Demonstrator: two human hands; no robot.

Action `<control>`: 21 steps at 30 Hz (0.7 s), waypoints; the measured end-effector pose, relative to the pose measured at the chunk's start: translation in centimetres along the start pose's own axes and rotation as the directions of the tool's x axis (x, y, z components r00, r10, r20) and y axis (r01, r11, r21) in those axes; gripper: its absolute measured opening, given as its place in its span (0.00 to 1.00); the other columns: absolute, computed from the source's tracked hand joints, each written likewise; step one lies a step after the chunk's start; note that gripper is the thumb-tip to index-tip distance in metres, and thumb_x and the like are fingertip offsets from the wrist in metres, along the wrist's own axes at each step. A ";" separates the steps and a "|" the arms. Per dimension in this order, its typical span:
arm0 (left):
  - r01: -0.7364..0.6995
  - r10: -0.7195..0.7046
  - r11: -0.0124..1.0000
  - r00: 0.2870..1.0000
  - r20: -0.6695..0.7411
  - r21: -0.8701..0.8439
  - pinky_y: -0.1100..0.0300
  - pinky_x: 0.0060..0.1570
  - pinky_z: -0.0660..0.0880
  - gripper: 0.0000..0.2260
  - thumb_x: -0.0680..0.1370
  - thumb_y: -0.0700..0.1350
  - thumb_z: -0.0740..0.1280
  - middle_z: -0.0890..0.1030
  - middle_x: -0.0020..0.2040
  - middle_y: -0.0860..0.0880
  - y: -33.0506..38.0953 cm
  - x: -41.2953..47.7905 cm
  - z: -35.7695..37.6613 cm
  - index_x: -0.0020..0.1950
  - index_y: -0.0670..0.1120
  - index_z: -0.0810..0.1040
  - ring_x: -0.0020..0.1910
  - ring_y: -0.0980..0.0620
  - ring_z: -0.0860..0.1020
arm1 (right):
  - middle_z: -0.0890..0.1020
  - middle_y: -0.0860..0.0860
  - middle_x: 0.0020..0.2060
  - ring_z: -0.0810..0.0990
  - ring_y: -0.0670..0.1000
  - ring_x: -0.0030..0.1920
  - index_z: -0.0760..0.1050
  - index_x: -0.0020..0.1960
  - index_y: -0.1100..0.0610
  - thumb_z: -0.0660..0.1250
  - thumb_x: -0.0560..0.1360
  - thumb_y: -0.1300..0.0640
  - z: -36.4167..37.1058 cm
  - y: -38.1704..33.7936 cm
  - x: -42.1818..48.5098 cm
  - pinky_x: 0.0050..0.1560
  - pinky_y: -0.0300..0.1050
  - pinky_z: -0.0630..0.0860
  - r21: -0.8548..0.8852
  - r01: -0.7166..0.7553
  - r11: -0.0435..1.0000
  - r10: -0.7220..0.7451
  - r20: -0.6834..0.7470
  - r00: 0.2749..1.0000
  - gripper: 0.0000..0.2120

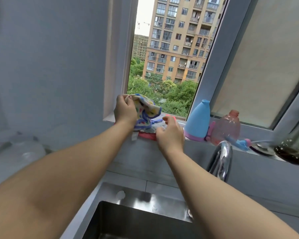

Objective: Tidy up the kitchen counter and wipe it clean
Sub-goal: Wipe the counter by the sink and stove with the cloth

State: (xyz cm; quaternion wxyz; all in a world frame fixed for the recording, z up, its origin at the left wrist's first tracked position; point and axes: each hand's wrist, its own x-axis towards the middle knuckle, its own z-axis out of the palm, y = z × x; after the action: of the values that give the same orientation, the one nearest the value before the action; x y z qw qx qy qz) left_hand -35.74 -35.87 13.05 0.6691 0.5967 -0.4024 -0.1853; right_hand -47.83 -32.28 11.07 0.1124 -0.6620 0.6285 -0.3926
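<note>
Blue-edged and splashed with yellow, green and red, the patterned cloth [146, 109] is bunched up above the left end of the window sill [259, 133], lifted off it at the top. The left hand [125, 110] pinches its upper corner, with the fingers [128, 99] curled round the fabric. From there the cloth runs rightward, then droops down – its lower edge touching a grey cloth [156, 125] spread over a pink cloth [147, 136] on the sill. A small white tag [134, 136] hangs over the sill's front edge, its print too small to read. The right hand [170, 133] rests on the grey cloth with bent fingers – whether they grip it I cannot tell. Just to the right stand a blue bottle [198, 119] and a pink bottle [226, 128], touching, no labels legible. Below are a chrome tap [221, 159] and a steel sink [136, 195].
</note>
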 end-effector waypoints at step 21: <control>0.263 -0.348 0.936 0.800 0.489 0.234 0.54 0.46 0.80 0.13 0.76 0.46 0.68 0.80 0.49 0.42 -6.7 -8.6 -28.4 0.59 0.46 0.75 0.43 0.47 0.81 | 0.78 0.55 0.39 0.78 0.52 0.38 0.72 0.41 0.56 0.66 0.75 0.57 11.0 -9.9 -20.8 0.39 0.44 0.77 0.442 -0.519 0.732 0.127 0.660 0.740 0.06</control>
State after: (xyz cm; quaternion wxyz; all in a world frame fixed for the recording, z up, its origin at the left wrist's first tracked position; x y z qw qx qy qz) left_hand -17.83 -12.64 4.95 0.4472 0.6307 -0.4802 -0.4142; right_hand -31.15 -15.08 2.23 0.5752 -0.5513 0.5140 -0.3177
